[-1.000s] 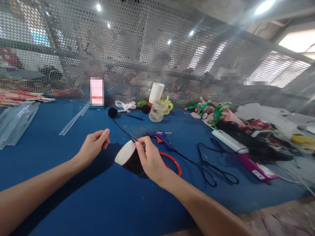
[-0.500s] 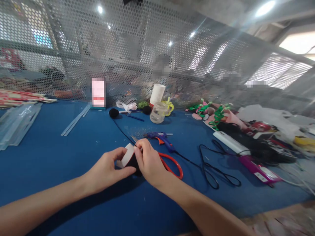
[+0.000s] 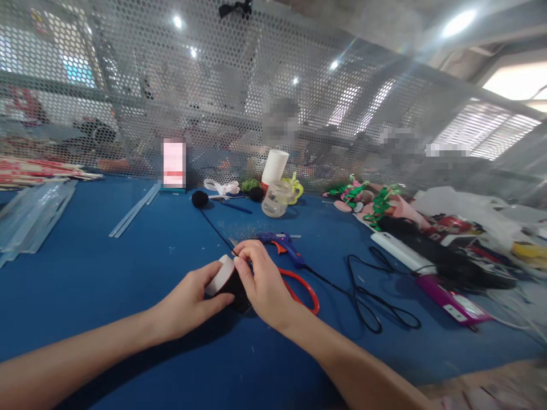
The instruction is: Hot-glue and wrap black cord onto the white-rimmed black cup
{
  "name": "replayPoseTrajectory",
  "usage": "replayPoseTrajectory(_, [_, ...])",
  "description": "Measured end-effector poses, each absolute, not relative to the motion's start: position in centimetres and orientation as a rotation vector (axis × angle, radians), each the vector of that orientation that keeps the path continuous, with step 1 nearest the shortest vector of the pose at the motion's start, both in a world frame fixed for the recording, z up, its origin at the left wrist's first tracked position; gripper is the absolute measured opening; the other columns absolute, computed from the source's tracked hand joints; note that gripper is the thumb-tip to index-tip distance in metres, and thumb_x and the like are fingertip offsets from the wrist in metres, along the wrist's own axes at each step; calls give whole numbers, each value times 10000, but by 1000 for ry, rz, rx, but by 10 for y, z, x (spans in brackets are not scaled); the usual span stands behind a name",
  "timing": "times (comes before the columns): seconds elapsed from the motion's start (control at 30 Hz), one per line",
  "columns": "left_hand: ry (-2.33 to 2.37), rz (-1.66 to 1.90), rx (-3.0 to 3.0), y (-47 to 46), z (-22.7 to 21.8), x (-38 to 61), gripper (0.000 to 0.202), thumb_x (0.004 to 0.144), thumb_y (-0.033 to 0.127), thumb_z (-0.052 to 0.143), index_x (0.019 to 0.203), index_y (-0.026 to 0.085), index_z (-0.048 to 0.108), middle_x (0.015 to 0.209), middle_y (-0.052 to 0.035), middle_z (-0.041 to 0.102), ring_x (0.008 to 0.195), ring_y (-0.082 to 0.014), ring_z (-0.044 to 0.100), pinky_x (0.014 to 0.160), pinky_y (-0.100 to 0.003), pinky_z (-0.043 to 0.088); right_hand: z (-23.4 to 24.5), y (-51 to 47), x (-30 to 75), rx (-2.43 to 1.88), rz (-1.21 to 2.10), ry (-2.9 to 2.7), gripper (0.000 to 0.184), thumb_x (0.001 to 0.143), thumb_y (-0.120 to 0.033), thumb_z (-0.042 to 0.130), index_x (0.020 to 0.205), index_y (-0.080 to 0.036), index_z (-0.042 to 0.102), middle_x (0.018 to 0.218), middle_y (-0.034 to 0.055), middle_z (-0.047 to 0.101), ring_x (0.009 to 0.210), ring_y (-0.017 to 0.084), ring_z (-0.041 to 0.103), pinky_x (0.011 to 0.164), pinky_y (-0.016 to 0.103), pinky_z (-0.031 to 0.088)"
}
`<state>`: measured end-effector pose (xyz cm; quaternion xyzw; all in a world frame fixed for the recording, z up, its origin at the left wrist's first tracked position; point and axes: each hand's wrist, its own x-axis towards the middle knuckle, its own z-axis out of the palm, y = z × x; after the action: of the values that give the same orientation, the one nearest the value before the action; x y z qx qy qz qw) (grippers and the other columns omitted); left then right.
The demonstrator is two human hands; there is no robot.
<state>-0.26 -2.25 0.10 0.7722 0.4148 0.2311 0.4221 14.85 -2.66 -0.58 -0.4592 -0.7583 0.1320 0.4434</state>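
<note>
Between my hands is a white paper cup (image 3: 220, 278) lying on its side, its right part wrapped in black yarn. My left hand (image 3: 197, 297) grips the white end between thumb and fingers. At the wrapped end my right hand (image 3: 258, 282) pinches the black yarn (image 3: 216, 229). The strand runs back to a black yarn ball (image 3: 199, 199) on the blue table. Just beyond my right hand are a blue glue gun (image 3: 282, 245) and the red handle of what look like scissors (image 3: 308, 288), mostly hidden by that hand.
A clear plastic jar (image 3: 276, 199) and stacked white cups (image 3: 276, 166) stand at the back. A lit phone (image 3: 174, 163) leans on the perforated screen. Clear glue sticks (image 3: 36, 219) lie left. A purple power strip (image 3: 453, 302) and black cable (image 3: 363, 302) lie right.
My hands stay almost in place, with the cup turned slightly and the yarn still pinched in my right hand. The whole view has shifted a little.
</note>
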Motion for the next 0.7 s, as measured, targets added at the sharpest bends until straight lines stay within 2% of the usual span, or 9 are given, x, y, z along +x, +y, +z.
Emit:
replayPoseTrajectory(0.33, [1006,573,1914,-24,0,-2,158,712,263,489,815,142,479,686,19,472,621,-127,424,571,-228,364,-2,-29,149,-1065,269,-1883,99,817,-159,340,729,-200,358,872,75,463,856,156,453,744,329,411])
replayPoseTrajectory(0.7, [1027,585,1909,-24,3,-2,98,693,234,496,745,153,476,639,35,454,586,-117,408,542,-215,351,-10,-23,149,-1210,359,-1890,87,820,-212,323,755,-195,378,828,68,482,769,166,489,686,329,425])
